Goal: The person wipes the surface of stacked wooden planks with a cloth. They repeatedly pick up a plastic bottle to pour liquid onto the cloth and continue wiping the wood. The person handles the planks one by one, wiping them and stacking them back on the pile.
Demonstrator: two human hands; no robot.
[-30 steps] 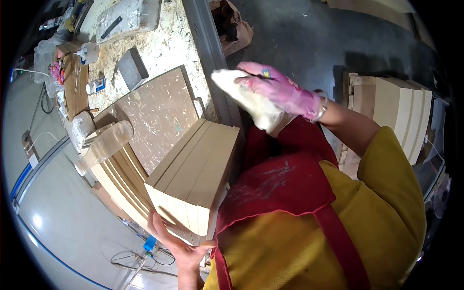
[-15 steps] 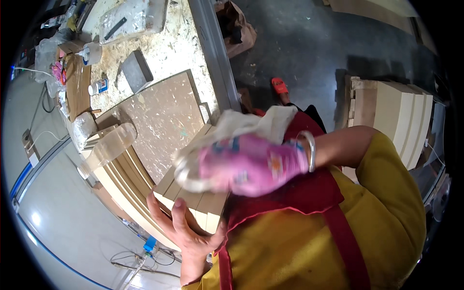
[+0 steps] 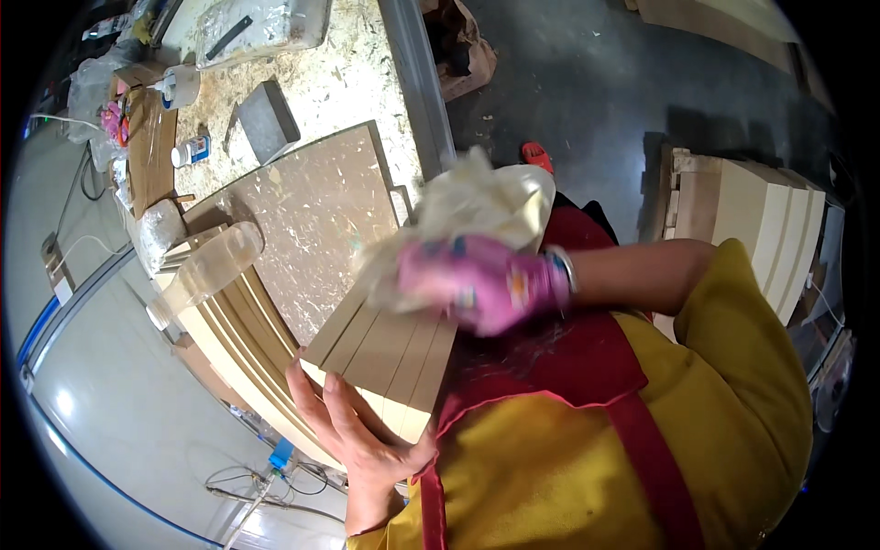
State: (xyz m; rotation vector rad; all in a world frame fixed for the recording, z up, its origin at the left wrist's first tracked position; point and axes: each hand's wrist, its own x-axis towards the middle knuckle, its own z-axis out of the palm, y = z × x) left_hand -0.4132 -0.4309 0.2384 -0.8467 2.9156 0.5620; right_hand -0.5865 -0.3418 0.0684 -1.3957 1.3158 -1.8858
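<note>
My bare left hand (image 3: 367,440) braces the near end of a row of narrow tan boards (image 3: 385,353), its fingers along one side and the thumb at the other. The boards lie side by side, with pale cut ends toward me. A pink patterned glove covers my right hand (image 3: 486,280), which is closed on a crumpled cream cloth (image 3: 477,197). That cloth is blurred by motion and hides the far part of the boards. The right fingertips are hidden in its folds.
A brown board (image 3: 302,211) lies on the stained worktable (image 3: 357,87). On its left are a clear plastic bottle (image 3: 215,266) and long curved strips (image 3: 243,339). A grey block (image 3: 268,124) and a small white bottle (image 3: 192,151) sit farther off. Stacked panels (image 3: 742,220) stand at right.
My right hand and the cloth have moved away from the near ends of the boards, uncovering more of their top faces. My left hand stays at the board ends.
</note>
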